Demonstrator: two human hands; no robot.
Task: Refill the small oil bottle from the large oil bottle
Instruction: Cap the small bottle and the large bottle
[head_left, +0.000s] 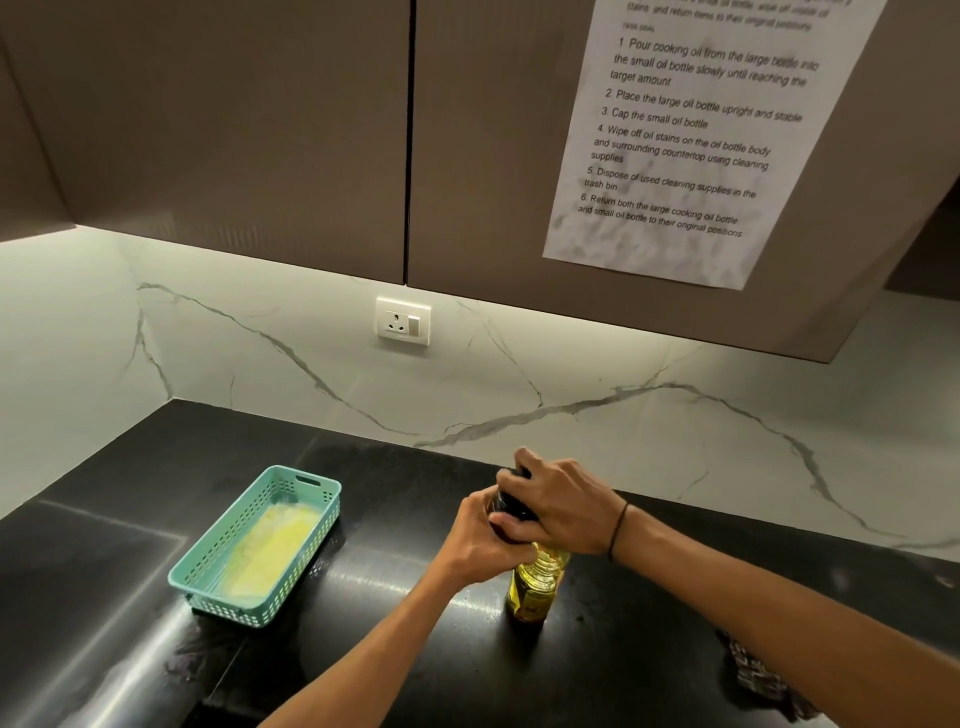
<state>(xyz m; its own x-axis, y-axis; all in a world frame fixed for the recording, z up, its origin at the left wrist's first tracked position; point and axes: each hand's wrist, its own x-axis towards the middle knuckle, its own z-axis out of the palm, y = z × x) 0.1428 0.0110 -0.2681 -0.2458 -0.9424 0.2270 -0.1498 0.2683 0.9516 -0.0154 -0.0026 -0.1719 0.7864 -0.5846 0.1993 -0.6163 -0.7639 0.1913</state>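
Two hands meet on top of an oil bottle (537, 584) that stands upright on the black bench (130, 597), toward its right half and nearer the front edge than the back wall. The left hand (480, 540) curls round the bottle's neck, and the right hand (558, 506) grips the dark cap (511, 506) from above (a thin dark band circles that wrist). A teal basket (208, 558) holding a yellow cloth (270, 551) sits apart toward the left edge.

Taped sheet (691, 135): seemingly "Pour cooking oil"
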